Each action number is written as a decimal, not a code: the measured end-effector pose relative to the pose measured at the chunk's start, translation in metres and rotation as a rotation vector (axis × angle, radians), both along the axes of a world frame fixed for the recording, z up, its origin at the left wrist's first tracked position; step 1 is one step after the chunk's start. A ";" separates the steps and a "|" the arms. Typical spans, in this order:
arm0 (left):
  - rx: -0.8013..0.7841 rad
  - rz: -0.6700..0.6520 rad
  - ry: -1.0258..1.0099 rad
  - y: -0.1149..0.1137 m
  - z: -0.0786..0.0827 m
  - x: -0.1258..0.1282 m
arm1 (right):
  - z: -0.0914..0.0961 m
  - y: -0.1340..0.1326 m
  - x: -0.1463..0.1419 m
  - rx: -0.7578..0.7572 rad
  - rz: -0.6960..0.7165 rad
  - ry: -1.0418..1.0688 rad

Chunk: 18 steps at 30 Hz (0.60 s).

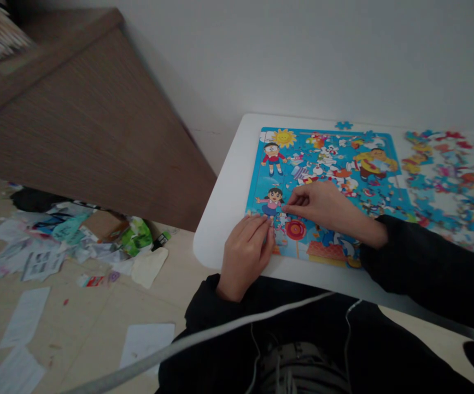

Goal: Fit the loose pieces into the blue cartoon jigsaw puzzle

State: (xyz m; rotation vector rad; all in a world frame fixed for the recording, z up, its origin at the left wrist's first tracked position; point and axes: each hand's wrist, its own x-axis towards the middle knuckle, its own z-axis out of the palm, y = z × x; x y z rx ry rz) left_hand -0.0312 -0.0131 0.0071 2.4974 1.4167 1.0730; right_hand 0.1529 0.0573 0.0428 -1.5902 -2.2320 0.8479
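Observation:
A blue jigsaw puzzle board [254, 178] with cartoon figures lies on the white table, partly filled. My right hand [322, 205] reaches over its middle, thumb and forefinger pinched on what looks like a small puzzle piece, mostly hidden by the fingertips. Those fingertips are beside the pigtailed girl figure [275, 200] on the board. My left hand [248, 249] rests at the lower left edge, fingers stretched out and touching the board just below that figure. Loose pieces [322, 158] cover the board's middle, between the boy in red [273, 157] and the figure in yellow [374, 163].
More loose pieces [450, 169] spread over the table's right side, and one blue piece [344, 125] lies behind the board. A brown wooden cabinet [109, 126] stands at the left. Papers and wrappers [72, 235] litter the floor. A white cable [204, 334] crosses before my body.

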 end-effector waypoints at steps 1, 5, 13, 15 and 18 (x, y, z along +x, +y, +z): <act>0.003 -0.004 -0.002 0.000 0.000 0.000 | 0.001 0.000 0.000 0.000 0.004 -0.004; 0.025 -0.013 -0.010 -0.001 0.001 -0.001 | 0.003 0.000 -0.001 -0.005 0.016 -0.017; 0.093 0.015 -0.068 -0.011 0.003 -0.006 | 0.002 0.000 0.001 -0.057 0.020 0.080; 0.094 0.039 -0.069 -0.015 0.003 -0.010 | 0.002 -0.001 0.000 -0.136 0.018 0.189; 0.093 0.077 -0.074 -0.018 0.002 -0.016 | 0.002 -0.003 -0.005 -0.255 -0.010 0.353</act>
